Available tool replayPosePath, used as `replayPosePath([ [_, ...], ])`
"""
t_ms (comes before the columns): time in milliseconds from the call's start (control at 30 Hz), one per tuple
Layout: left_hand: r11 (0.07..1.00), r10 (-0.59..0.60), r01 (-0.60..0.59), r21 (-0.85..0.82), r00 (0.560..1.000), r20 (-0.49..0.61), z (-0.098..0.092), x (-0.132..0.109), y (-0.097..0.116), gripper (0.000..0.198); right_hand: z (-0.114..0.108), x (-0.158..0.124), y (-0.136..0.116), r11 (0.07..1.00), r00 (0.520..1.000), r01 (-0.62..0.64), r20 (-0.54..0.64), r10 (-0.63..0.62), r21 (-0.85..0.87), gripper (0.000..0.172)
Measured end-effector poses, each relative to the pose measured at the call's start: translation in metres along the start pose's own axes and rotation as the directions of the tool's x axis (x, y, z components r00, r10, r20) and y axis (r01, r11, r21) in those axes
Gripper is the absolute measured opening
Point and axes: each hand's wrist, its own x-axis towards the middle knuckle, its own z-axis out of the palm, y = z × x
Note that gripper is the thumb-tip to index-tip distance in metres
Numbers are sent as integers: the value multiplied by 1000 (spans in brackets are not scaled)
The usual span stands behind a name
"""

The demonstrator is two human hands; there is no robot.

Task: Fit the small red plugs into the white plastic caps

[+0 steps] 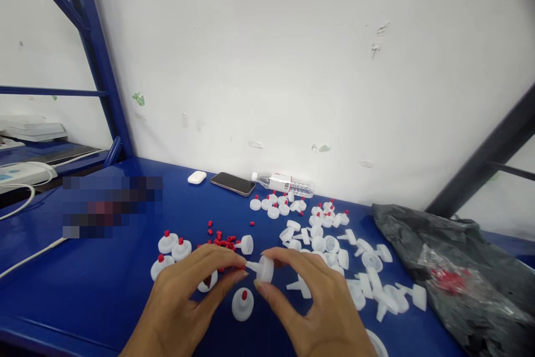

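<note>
My right hand (321, 301) pinches a white plastic nozzle cap (262, 269) by its round base, spout pointing left. My left hand (190, 296) has its fingertips pressed together at the tip of that spout, apparently on a small red tip I can barely see. A heap of small red tips (221, 239) lies just beyond my left hand. Finished white caps with red tips (173, 245) stand to the left, and one more (243, 302) sits below my hands. Several bare white caps (359, 273) are scattered to the right.
On the blue table (104, 290) lie a phone (233, 183), a white earbud case (197, 177) and a lying water bottle (284, 183) by the wall. More capped pieces (288, 205) sit beyond. A black plastic bag (455, 268) with red parts fills the right. White cables (25, 201) run at left.
</note>
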Motion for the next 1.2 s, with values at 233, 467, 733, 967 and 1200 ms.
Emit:
replayPosePath([
  [233, 992, 49, -50, -117, 999, -14, -2, 2, 5, 13, -6, -2, -16, 942, 971, -234, 100, 215, 242, 28],
  [467, 970, 240, -240, -33, 971, -4, 2, -14, 7, 24, 18, 1, -17, 571, 889, -455, 385, 249, 683, 60],
  [733, 988, 137, -146, 57, 981, 138, 4, -19, 9, 29, -5, 16, -11, 455, 908, -399, 276, 315, 796, 48],
  [967, 924, 62, -241, 295, 859, 509, 13, -33, -6, 29, -10, 16, -6, 516, 901, -387, 194, 388, 764, 43],
  [1200, 858, -111, -132, 496, 895, 431, -12, -21, -36, 48, 1, 7, -6, 914, 966, -229, 192, 172, 334, 10],
])
